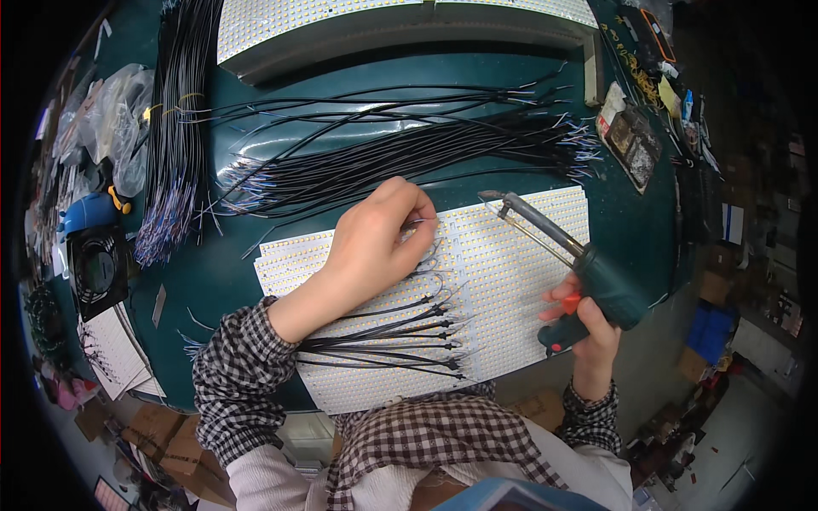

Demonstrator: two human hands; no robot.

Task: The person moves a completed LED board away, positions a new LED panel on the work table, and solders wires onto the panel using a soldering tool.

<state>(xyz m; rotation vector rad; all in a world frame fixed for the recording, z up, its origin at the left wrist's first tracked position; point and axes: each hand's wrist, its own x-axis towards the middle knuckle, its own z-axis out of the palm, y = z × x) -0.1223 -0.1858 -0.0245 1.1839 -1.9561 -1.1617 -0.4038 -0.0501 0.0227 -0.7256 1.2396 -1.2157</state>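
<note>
My right hand (588, 336) is wrapped round the grip of a green soldering gun (609, 285) with a red trigger. The gun's dark tip points up and left, over the right half of a white LED panel (528, 255) dotted with small yellow chips. Above the panel's left half, my left hand (379, 234) pinches what looks like a thin wire end, mostly hidden by the fingers. Just below this hand, several black cables (383, 341) lie across the panel, their split ends along its middle seam. Other panels show under the top one.
Loose black cables (409, 153) with stripped ends lie beyond the panel, and a thick cable bundle (177, 111) hangs at left. A curved LED panel stack (409, 34) stands at the back. A small fan (96, 264) sits left; a soldering tray (630, 140) lies right.
</note>
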